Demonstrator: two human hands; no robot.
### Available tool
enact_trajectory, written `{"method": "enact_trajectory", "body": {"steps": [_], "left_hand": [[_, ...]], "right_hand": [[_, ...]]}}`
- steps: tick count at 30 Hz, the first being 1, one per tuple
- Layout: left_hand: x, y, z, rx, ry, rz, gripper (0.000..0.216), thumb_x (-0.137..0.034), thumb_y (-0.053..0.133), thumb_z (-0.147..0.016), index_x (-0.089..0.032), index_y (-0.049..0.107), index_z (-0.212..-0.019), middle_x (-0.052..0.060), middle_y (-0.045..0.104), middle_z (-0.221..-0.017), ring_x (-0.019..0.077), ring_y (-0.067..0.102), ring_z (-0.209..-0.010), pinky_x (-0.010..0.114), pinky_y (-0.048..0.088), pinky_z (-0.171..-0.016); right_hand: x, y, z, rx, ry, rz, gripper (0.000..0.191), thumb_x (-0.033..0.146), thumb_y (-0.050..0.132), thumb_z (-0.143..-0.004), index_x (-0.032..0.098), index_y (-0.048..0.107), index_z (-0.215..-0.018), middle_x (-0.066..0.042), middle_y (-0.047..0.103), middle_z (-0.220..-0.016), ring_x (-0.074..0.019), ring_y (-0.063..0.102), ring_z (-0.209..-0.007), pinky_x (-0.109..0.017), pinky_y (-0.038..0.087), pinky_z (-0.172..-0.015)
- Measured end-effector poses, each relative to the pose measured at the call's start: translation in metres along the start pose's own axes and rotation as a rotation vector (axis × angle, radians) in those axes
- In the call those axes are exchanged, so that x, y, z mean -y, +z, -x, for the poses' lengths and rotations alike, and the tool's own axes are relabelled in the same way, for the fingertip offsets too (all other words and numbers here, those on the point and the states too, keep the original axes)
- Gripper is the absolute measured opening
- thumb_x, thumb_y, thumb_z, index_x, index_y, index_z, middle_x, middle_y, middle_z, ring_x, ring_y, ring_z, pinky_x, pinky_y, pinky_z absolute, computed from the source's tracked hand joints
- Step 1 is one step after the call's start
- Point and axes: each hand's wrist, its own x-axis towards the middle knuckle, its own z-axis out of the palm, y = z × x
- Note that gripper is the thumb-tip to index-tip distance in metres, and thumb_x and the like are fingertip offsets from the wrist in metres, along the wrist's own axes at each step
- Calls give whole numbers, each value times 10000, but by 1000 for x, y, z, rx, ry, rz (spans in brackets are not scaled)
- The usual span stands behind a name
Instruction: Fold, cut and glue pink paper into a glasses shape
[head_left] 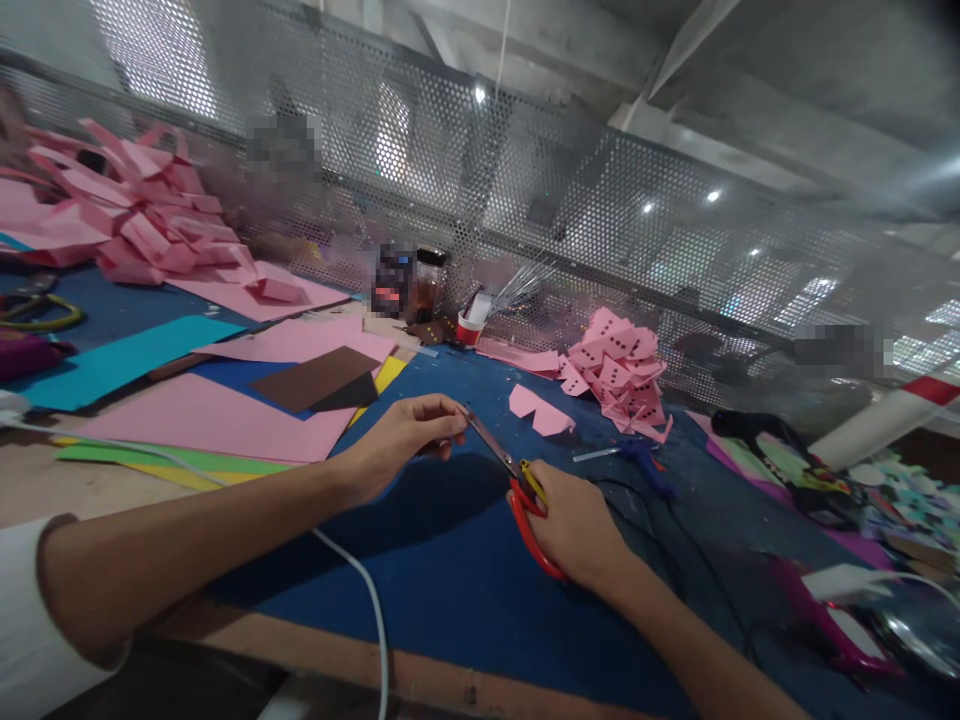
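Note:
My right hand (581,525) is wrapped round the handles of a pair of scissors (495,443), red and yellow at the grips, with the blades pointing up and left. At the blade tips, the thumb and fingers of my left hand (409,440) are pinched together; whatever they hold is hidden or too small to make out. Just beyond the scissors lies a cut pink paper piece (541,410) on the blue table mat (420,600). Behind it is a heap of pink pieces with dark dots (619,365).
Coloured sheets (217,420) overlap on the left, below a big pile of folded pink strips (142,210). A blue glue gun (646,465) rests at right with its cable. A red and white cup (471,328) holds thin sticks. A white cable (367,580) crosses the front edge.

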Motion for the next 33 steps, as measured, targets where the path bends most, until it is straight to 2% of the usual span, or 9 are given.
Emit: {"method": "enact_trajectory", "body": {"steps": [33], "left_hand": [[5,-3,-2,4,-16,-25,246,-383,738,-779,-165,657,-861,-10,633,-777,88,530,-612,225,401,-605]], "right_hand": [[1,1,1,-13,-18,67,149,335,538,-900,202,569,-838,-9,631,-696,-150,556,-613,-272,196,-563]]}}
